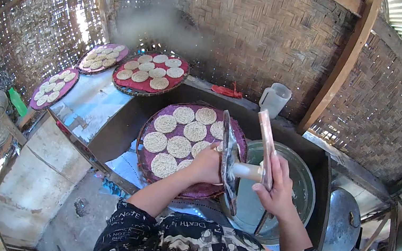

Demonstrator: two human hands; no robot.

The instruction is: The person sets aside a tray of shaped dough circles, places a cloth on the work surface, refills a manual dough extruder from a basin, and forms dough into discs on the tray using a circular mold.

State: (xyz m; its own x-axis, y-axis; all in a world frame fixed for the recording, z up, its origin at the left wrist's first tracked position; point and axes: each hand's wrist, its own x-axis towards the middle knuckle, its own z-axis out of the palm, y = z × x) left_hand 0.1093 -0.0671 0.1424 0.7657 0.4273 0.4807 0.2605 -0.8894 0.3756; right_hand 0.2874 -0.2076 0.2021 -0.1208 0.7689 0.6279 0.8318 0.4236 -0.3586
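My left hand (206,165) is closed on a dark flat board (230,157) with a white tube at its middle. My right hand (279,185) is wrapped round a wooden bar (266,145), whose white plunger (247,171) enters the tube side. Both parts are held on their side above the edge of a round tray (176,130) with purple cloth and several pale round noodle-like discs (179,147). Below my right hand stands a large basin (302,192). The fingertips of my left hand are partly hidden behind the board.
Further trays of discs, one red (155,84) and two purple (102,58), (54,89), stand at the left. A plastic jug (275,99) and a red bag (226,92) rest on the back ledge. A metal lid (342,226) is at the right.
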